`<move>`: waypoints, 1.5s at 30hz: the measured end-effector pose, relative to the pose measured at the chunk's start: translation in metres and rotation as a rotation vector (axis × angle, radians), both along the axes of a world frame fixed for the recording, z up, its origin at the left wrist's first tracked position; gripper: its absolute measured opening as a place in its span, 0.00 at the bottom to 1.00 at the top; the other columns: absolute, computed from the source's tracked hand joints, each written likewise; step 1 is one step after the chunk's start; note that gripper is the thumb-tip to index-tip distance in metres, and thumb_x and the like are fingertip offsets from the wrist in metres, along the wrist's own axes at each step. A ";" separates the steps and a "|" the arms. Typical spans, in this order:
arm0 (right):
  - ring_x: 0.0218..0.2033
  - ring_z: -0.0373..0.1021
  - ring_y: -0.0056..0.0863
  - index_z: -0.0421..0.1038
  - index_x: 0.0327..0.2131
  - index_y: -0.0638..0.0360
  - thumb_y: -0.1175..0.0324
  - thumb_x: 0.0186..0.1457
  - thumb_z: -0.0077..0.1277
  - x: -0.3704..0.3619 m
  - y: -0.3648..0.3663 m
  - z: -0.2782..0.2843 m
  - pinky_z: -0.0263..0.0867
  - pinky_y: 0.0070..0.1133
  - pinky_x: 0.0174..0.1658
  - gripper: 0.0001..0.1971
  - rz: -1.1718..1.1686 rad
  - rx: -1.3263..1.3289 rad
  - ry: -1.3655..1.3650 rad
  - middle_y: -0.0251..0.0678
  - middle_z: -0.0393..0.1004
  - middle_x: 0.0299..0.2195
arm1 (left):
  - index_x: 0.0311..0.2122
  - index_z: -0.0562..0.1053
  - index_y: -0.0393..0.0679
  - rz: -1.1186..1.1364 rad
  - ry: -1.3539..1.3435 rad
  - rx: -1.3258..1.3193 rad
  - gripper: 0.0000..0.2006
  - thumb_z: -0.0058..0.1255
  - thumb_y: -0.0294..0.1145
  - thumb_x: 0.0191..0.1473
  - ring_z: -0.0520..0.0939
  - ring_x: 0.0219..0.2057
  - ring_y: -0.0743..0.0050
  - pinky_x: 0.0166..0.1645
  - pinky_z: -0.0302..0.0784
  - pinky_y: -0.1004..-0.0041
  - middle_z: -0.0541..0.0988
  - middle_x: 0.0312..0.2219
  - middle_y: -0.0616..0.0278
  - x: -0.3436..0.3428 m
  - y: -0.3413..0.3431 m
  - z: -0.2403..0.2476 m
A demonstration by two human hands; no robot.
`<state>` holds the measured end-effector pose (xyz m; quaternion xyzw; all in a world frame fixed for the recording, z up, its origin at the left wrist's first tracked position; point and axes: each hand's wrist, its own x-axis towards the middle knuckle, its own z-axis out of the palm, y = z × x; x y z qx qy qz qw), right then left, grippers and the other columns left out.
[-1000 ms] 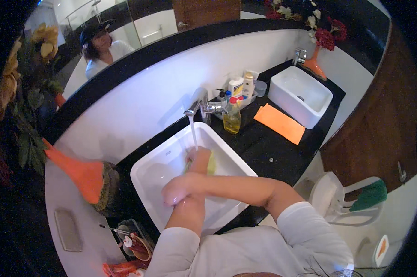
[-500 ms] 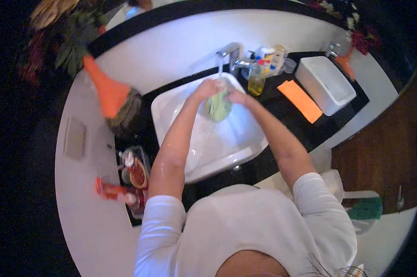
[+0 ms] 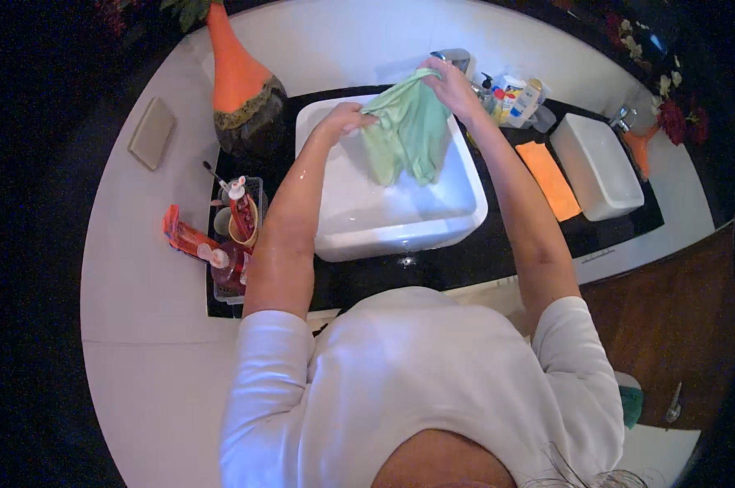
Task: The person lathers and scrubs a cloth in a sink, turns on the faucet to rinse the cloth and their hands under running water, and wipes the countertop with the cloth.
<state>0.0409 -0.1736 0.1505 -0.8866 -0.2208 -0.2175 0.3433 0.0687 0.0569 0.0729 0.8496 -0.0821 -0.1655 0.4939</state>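
A light green cloth (image 3: pixel 408 130) hangs spread out over the white sink basin (image 3: pixel 400 240). My left hand (image 3: pixel 347 119) pinches its left edge, fingers closed. Higher up and to the right, my right hand (image 3: pixel 450 84) grips the top corner of the cloth, close to the chrome faucet (image 3: pixel 453 58). Folds run down the cloth, and its lower edge hangs inside the basin. The faucet's spout is partly hidden behind my right hand and the cloth.
An orange vase (image 3: pixel 241 77) and a basket of toiletries (image 3: pixel 237 236) stand left of the basin. To the right are several bottles (image 3: pixel 518 99), a folded orange cloth (image 3: pixel 549 180) and a smaller white basin (image 3: pixel 597 167) on the black counter (image 3: pixel 497 248).
The green cloth was bunched between my hands under running water. Now it is lifted and opened out, with my hands farther apart. The view has shifted too.
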 end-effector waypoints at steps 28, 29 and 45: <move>0.28 0.69 0.25 0.66 0.32 0.58 0.72 0.49 0.48 -0.009 0.006 -0.045 0.68 0.22 0.32 0.06 0.380 1.420 0.971 0.33 0.71 0.28 | 0.49 0.63 0.45 -0.571 0.408 0.277 0.28 0.56 0.40 0.41 0.70 0.43 0.71 0.41 0.70 0.66 0.69 0.43 0.61 -0.022 -0.030 0.009; 0.28 0.69 0.25 0.66 0.32 0.58 0.72 0.49 0.48 -0.005 0.007 -0.046 0.68 0.22 0.32 0.06 0.368 1.432 0.980 0.33 0.71 0.28 | 0.49 0.64 0.46 -0.618 0.330 0.330 0.29 0.57 0.41 0.40 0.70 0.42 0.71 0.42 0.69 0.67 0.69 0.43 0.62 -0.027 -0.035 0.001; 0.34 0.70 0.36 0.70 0.35 0.63 0.67 0.37 0.54 -0.008 0.043 -0.146 0.64 0.27 0.41 0.18 -0.089 0.105 0.343 0.46 0.73 0.30 | 0.34 0.72 0.38 -0.038 0.034 -0.286 0.12 0.48 0.30 0.41 0.74 0.27 0.74 0.31 0.70 0.71 0.75 0.26 0.62 0.009 -0.048 -0.049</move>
